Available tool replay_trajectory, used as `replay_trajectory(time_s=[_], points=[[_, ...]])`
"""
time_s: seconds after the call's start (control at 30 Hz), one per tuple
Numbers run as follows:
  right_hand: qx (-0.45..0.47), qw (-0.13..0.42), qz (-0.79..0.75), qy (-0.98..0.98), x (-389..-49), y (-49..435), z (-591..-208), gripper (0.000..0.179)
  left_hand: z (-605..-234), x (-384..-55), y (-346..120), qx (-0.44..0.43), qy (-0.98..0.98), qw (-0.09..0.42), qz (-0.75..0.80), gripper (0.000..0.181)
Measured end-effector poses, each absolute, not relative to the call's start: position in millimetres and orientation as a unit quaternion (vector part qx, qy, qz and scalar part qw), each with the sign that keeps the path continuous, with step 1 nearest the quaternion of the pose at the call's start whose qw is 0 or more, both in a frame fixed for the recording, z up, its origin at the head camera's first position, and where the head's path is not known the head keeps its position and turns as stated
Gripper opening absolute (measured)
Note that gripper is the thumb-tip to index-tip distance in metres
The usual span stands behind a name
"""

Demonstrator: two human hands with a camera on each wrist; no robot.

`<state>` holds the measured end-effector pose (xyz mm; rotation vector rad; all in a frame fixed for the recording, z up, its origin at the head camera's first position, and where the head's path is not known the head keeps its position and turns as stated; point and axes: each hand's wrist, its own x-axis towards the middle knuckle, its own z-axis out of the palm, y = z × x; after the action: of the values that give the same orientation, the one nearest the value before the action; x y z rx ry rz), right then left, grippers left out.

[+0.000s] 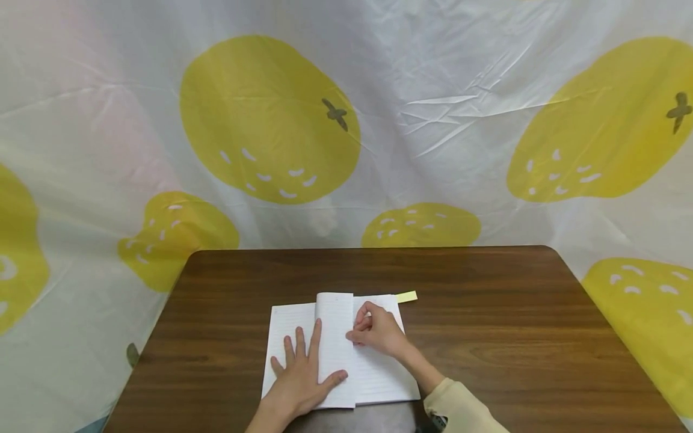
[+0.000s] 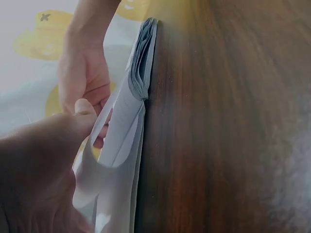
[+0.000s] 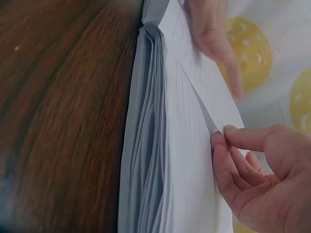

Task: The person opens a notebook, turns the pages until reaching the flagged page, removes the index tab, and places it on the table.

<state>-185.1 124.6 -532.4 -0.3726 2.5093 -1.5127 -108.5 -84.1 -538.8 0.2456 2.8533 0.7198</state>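
An open lined notebook [image 1: 381, 382] lies near the front of the wooden table. One of its pages [image 1: 335, 355] is bent over in the middle, and its curve shows as a loop in the left wrist view. My left hand [image 1: 300, 376] rests with fingers spread across the left page and the bent page, thumb pointing right. My right hand [image 1: 379, 331] pinches the free edge of the bent page between thumb and fingers above the right half. The right wrist view shows that edge [image 3: 206, 116] raised a little off the sheets below.
A yellow paper strip [image 1: 406, 297] sticks out from the notebook's top right corner. The dark brown table [image 1: 514, 325] extends on both sides. Behind it hangs a white cloth [image 1: 411, 144] printed with yellow fruit shapes.
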Motion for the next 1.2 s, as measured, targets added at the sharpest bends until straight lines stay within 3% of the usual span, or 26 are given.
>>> replay_trajectory(time_s=[0.53, 0.73, 1.07, 1.2], points=[[-0.189, 0.120, -0.519, 0.825, -186.7, 98.5, -528.0, 0.010, -546.3, -106.4, -86.3, 0.086, 0.962, 0.041, 0.257, 0.121], [-0.206, 0.086, -0.465, 0.857, -189.0, 105.4, -522.4, 0.012, -543.4, -106.8, -87.3, 0.097, 0.961, 0.042, 0.254, 0.121], [-0.278, 0.042, -0.281, 0.918, -199.2, 130.2, -517.4, 0.040, -537.8, -114.2, -88.0, 0.086, 0.954, 0.039, 0.283, 0.137], [-0.274, 0.049, -0.210, 0.937, -204.3, 128.2, -510.7, 0.054, -535.3, -116.3, -85.1, 0.076, 0.961, 0.030, 0.263, 0.145]])
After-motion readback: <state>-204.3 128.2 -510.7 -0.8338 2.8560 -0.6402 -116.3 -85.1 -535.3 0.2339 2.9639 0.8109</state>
